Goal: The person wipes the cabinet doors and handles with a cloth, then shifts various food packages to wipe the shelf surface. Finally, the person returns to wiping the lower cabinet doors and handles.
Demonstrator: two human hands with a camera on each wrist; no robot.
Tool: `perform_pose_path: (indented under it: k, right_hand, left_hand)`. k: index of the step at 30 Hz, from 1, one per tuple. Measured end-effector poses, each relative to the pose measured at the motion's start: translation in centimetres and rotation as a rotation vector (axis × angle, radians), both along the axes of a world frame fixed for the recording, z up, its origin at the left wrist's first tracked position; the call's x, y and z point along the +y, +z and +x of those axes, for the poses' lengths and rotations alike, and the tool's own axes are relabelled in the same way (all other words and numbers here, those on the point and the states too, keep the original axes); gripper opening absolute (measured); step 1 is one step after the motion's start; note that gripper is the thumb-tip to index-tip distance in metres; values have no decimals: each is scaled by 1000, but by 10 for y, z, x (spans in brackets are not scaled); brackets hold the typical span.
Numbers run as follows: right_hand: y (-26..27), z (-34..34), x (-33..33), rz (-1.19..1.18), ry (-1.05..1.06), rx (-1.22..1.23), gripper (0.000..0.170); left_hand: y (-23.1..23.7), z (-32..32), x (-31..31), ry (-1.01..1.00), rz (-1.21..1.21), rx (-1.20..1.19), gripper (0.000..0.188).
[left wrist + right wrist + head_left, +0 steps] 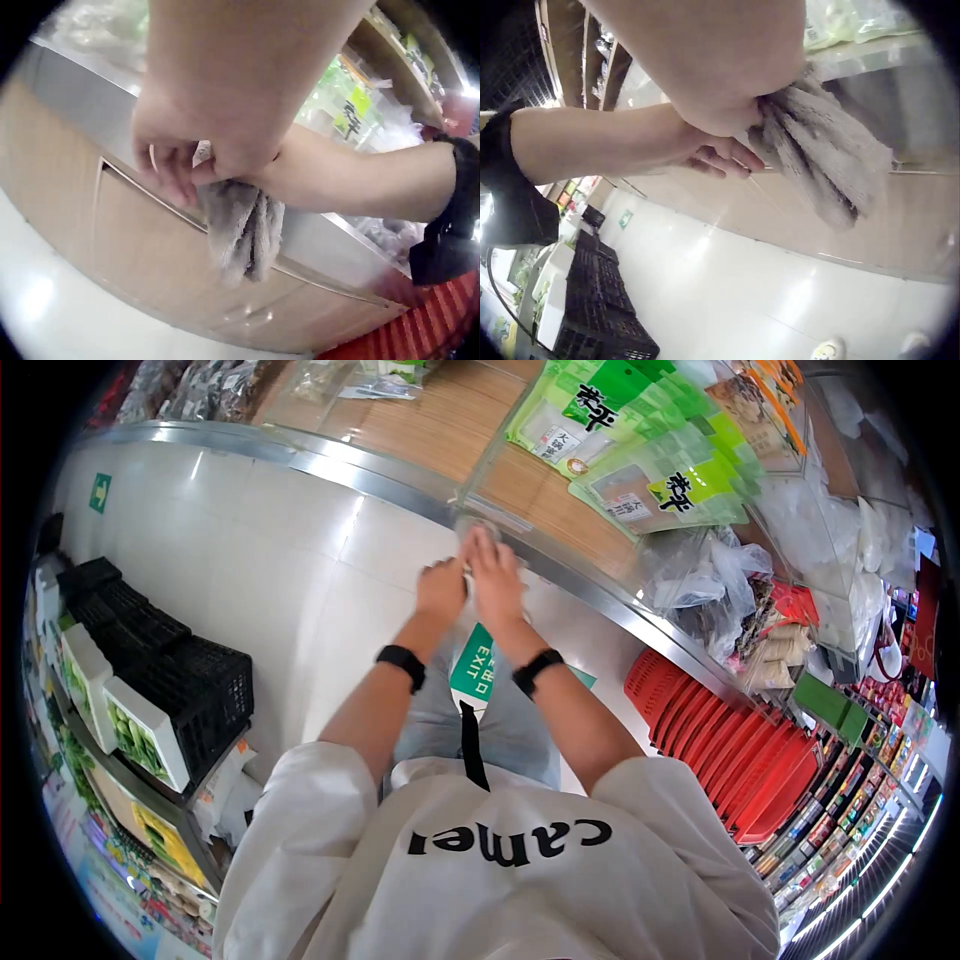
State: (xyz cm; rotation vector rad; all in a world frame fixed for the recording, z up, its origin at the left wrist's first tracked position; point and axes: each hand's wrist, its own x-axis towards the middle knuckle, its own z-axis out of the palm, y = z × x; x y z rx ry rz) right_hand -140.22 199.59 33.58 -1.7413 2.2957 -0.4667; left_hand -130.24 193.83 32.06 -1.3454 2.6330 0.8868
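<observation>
A grey, fluffy cloth [825, 150] hangs in folds from my right hand [496, 575], which grips it at the metal front edge [75, 86] of a shelf counter. In the head view the cloth is mostly hidden by the fingers. My left hand [441, 592] is right beside the right one, its fingers [166, 169] bent loosely downward with nothing seen in them. In the left wrist view this hand overlaps the right hand and the top of the cloth. Both wrists wear black bands.
Green-and-white packets [620, 450] lie on the counter's wooden shelf [440, 425], with clear plastic bags [710, 575] farther right. Red shopping baskets [720, 745] are stacked at the right. Black crates [190, 660] stand at the left. A green exit sign [472, 665] shows below the hands.
</observation>
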Motion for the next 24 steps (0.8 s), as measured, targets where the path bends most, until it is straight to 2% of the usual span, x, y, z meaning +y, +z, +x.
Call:
perform_pose_path:
  k: [2,4,6,8,11,13,15,17,18,20,22,24]
  right_hand:
    - [12,4,-16,-14,61,41,47]
    - [12,0,-16,-40,82,48,46]
    - [14,-16,5,-28,101,42,47]
    - [14,-38,40,-12,107,165,48]
    - [3,-78,107,63,69,217,54]
    - [7,-107,152,216,24,223,59]
    - [9,-141,200,212,74,314,61]
    - [8,-170,246,317,-5,246,58]
    - [8,-183,269,285,-2,288,57]
    - [11,-202,303,252,8,329,56]
    - [14,-213,332,352,-187,231,55]
    - [14,-218,353,365,-338,264,55]
  left_hand:
    - [28,-1,-17,48,45,-31,77]
    - [31,-13,-12,142,141,-25,78]
    - [31,-27,10,137,149,5,78]
    - [28,-48,39,129,153,40,78]
    - [30,-90,98,19,235,76,78]
    - [28,-121,139,-55,267,111,78]
    - [21,-148,180,-136,333,166,77]
    - [11,-177,217,-217,381,213,74]
    - [7,-189,233,-262,405,262,72]
    - [33,-210,245,-362,472,153,65]
    - [38,-217,261,-416,472,165,66]
    - [36,-208,271,-460,472,177,67]
